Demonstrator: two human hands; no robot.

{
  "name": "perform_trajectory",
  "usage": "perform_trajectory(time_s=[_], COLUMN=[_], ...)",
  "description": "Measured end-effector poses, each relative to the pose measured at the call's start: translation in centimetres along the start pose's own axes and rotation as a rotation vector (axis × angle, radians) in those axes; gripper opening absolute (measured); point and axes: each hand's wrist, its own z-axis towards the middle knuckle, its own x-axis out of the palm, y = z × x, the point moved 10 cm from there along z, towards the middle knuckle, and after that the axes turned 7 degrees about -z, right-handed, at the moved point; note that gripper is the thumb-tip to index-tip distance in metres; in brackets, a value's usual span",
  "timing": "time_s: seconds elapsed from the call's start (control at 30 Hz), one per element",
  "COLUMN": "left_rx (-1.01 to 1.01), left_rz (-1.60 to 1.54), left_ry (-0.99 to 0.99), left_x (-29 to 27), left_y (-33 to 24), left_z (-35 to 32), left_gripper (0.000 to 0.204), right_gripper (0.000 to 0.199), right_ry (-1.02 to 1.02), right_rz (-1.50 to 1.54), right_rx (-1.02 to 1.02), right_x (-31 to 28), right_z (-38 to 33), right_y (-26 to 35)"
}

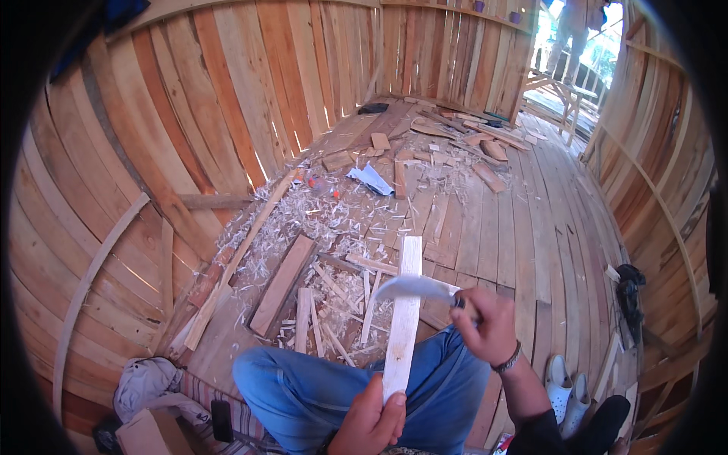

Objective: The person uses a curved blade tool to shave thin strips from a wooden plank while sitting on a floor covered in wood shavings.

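Observation:
My left hand [371, 418] is closed round the lower end of a pale, squared strip of wood [405, 322], its thumb lying on the face. The strip slants up and away from my lap between my bent knees in blue jeans [303, 387]. In my right hand [489, 324] is the handle of a large knife with a broad blade [413, 287] and a rounded tip. The blade lies across the upper part of the strip, pointing left. Whether its edge bites into the wood, I cannot tell.
Wood shavings [341, 303] and loose sticks litter the plank floor [485, 235] ahead. A reddish board [282, 284] lies at left, with offcuts [485, 144] farther back. Pale clogs [559, 387] sit at right; a cardboard box [152, 434] and phone [221, 421] at lower left. Beyond the doorway stands a person [574, 30].

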Motion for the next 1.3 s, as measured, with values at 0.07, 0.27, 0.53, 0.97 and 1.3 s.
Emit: perform_trajectory(time_s=[0.07,0.27,0.53,0.97,1.3], left_rx=[0.002,0.012,-0.012,0.003,0.013], left_rz=[0.004,0.015,0.028,0.057,0.042], left_ry=[-0.007,0.025,0.044,0.061,0.057], left_x=[0.0,0.3,0.4,0.5,0.4], left_y=[0.4,0.3,0.9,0.4,0.0], left_z=[0.2,0.0,-0.4,-0.2,-0.2], left_gripper=[0.028,0.028,0.027,0.023,0.024], right_gripper=[0.023,0.021,0.023,0.021,0.021], right_ry=[0.021,-0.026,-0.087,0.027,0.016], right_rz=[-0.007,-0.012,-0.061,0.005,0.048], right_rx=[-0.010,-0.015,0.115,0.102,0.044], right_x=[0.1,-0.4,-1.2,-0.8,-0.6], right_z=[0.2,0.7,0.9,0.6,-0.1], right_y=[0.2,-0.3,-2.1,-1.7,-1.3])
